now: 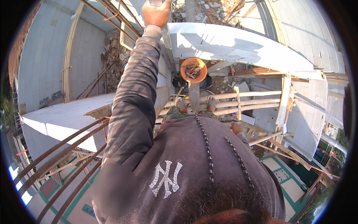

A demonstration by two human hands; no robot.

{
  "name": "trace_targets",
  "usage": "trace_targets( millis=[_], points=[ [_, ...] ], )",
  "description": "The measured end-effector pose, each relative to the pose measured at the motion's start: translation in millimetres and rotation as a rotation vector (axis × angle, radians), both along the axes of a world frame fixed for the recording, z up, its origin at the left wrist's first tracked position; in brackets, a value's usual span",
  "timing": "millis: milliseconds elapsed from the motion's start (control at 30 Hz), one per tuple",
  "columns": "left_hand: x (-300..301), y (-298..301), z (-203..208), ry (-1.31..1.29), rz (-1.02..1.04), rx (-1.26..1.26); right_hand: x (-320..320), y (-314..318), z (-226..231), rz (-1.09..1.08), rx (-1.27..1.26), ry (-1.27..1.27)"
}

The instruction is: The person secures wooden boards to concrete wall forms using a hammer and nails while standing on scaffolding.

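While a pale wall top (71, 112) spans the left, the left hand (156, 15) is stretched far out, fingers closed on a grey object (156, 2), kind unclear, cut off by the far edge. Orange bucket (203, 76) with mixed bits at far centre. Right hand (236, 128) lower, near right, grip can't tell; bamboo poles (259, 102) just beyond.

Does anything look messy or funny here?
Yes: jagged rubble lies scattered left of the raised sleeve, messy beside the smooth pale walls. The sandals look odd too: open footwear, seemingly on round bamboo poles.
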State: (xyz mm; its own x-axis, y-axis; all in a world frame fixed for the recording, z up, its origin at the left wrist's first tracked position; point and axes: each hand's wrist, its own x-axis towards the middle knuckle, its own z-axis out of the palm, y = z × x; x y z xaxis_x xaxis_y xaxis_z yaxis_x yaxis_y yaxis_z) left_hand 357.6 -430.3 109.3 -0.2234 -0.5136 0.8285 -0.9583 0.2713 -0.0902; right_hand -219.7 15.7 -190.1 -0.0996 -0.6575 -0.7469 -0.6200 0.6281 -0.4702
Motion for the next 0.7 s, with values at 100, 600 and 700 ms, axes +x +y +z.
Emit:
trace_targets(
  millis=[100,600,700],
  points=[
    [-2,1,3,0.008,-0.011,-0.025,-7,3,-6,0.185,-0.071,0.077],
    [-7,4,10,0.013,-0.010,-0.109,-3,11,9,0.545,-0.118,0.351],
    [-7,4,10,0.030,-0.011,-0.074,-4,11,10,0.696,-0.161,0.456]
  ],
)
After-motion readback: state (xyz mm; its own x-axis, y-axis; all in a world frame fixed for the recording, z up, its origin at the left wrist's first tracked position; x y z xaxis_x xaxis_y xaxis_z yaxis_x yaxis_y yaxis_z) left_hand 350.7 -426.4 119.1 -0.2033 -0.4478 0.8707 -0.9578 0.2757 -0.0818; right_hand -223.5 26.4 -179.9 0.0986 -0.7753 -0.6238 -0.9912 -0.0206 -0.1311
